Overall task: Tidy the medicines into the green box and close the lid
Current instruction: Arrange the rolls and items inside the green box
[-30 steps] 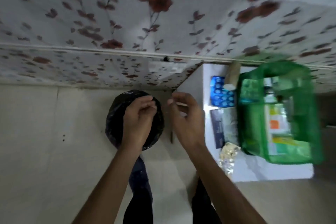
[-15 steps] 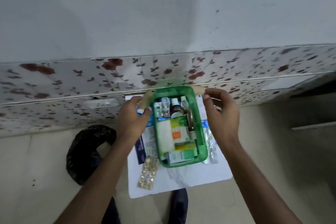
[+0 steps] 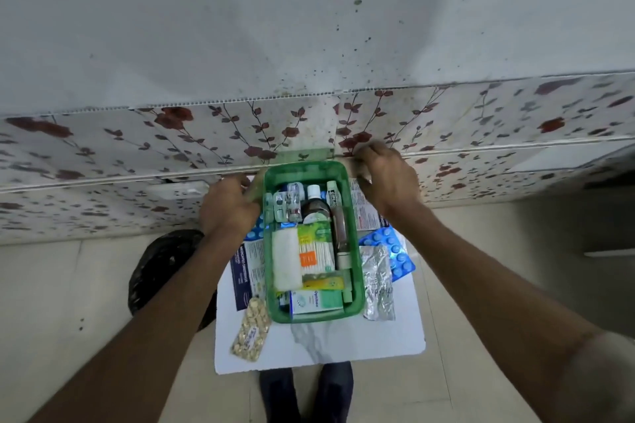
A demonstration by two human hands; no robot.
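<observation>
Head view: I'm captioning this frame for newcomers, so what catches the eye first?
The green box, packed with medicines, sits mid-frame on a white board. The left hand and right hand flank its far end. Blister strips remain outside: a yellow strip at its near left, a blue strip on its right.

I see translucent glossy plastic green box [image 3: 357, 271]; crinkled shiny foil strip [image 3: 378, 280] below right hand [image 3: 386, 184]; smooth marble-look tabletop [image 3: 343, 343].
</observation>
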